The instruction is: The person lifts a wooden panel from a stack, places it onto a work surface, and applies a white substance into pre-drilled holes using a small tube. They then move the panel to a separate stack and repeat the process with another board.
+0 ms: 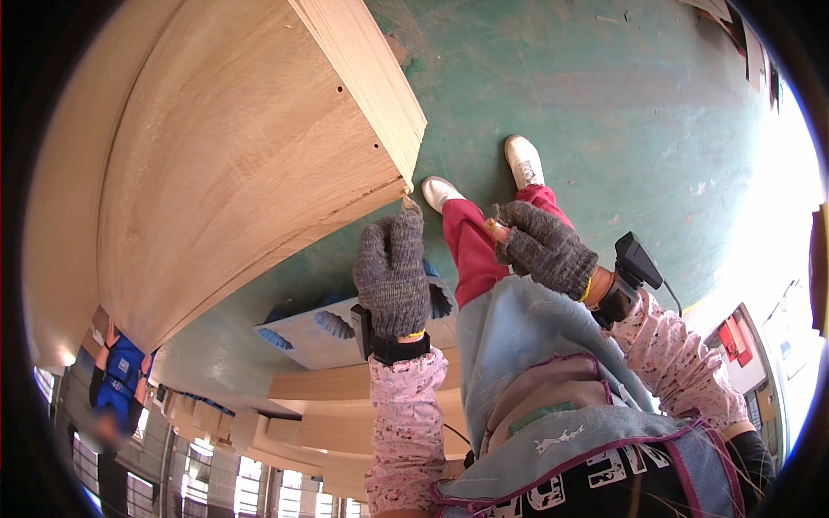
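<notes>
A tall stack of thin wooden sheets (233, 155) fills the upper left, its layered edge facing right. My left hand (393, 272), in a grey knit glove, is at the stack's near corner. One bare fingertip touches that corner; the other fingers are bent, and anything pinched there is hidden. To the right, in front of my legs, my right hand (548, 246) wears a matching glove. Its fingers are curled in, with the thumb tip pressed near them. Whatever it may hold is too small to make out. It is apart from the stack.
Green floor (604, 129) lies beyond my white shoes (522, 162). Below the stack is a pale panel with blue scalloped cutouts (319, 332). More wooden boards (345, 432) are stacked nearer me. At the far left a person in blue (121, 380) is beside the stack.
</notes>
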`<control>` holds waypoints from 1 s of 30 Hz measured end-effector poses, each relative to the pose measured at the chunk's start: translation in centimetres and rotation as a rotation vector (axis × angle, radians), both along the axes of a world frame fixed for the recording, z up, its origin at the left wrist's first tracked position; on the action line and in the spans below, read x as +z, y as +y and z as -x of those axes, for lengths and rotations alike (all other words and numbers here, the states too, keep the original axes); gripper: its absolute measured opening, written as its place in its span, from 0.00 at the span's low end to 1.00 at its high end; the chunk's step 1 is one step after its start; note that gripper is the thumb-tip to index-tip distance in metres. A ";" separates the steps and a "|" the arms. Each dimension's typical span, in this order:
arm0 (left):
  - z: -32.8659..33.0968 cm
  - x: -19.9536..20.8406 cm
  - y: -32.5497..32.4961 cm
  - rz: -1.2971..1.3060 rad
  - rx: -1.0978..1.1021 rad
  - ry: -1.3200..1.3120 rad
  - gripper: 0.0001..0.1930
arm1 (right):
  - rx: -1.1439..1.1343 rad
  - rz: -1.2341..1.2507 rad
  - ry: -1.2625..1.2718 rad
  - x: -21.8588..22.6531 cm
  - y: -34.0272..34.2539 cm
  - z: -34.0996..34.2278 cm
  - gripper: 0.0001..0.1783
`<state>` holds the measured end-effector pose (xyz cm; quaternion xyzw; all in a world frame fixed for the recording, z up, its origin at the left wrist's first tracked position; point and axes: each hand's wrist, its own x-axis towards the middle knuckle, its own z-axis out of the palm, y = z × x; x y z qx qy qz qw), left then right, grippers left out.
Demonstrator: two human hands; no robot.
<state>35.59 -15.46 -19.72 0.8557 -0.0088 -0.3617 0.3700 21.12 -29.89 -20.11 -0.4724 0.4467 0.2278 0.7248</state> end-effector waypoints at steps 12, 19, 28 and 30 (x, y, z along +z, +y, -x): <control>-0.6 -0.4 -0.1 -0.081 -0.062 -0.061 0.16 | -0.046 -0.047 -0.033 -0.6 0.6 0.1 0.18; -0.6 0.0 -0.7 -0.087 -0.140 -0.196 0.14 | -0.003 -0.039 0.015 -0.1 0.1 -0.3 0.18; -1.2 1.6 -0.4 -0.155 -0.184 -0.169 0.18 | 0.014 0.043 -0.060 -0.5 -0.4 0.1 0.17; -1.2 1.7 -0.5 -0.160 -0.198 -0.169 0.17 | 0.026 0.044 -0.049 -0.6 -0.3 0.2 0.16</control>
